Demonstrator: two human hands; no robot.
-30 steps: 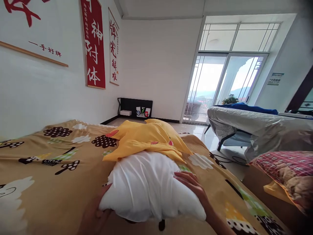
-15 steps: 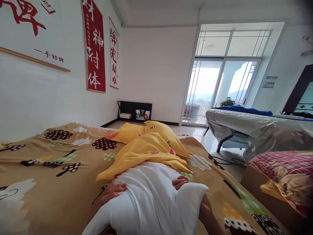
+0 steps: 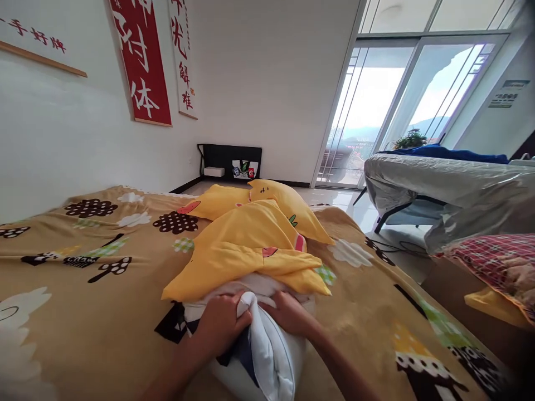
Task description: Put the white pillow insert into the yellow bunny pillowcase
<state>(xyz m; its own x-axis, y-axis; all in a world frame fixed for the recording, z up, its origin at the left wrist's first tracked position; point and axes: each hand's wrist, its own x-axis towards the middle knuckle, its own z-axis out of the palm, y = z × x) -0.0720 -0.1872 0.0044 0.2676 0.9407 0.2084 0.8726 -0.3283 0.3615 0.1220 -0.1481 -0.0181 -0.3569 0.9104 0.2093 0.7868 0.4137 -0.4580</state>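
A: Item one, the hands?
B: Left hand, fingers curled, clutching a fold of the soft white fabric pillow. Right hand, fingers bent, pressed against the same pillow at the mouth of the yellow cartoon-print cotton pillowcase.
A: Where does the pillow lie?
B: On the tan bedsheet patterned with clouds and trees, near edge bunched between both hands, far end inside the case.
A: Step in hand?
B: Judged: stuffing the pillow into the case, roughly half entered. The next move calls for pushing the bunched end deeper while holding the opening wide.
A: Surroundings?
B: Red hanging calligraphy scroll, silver-covered table, glass balcony doors.
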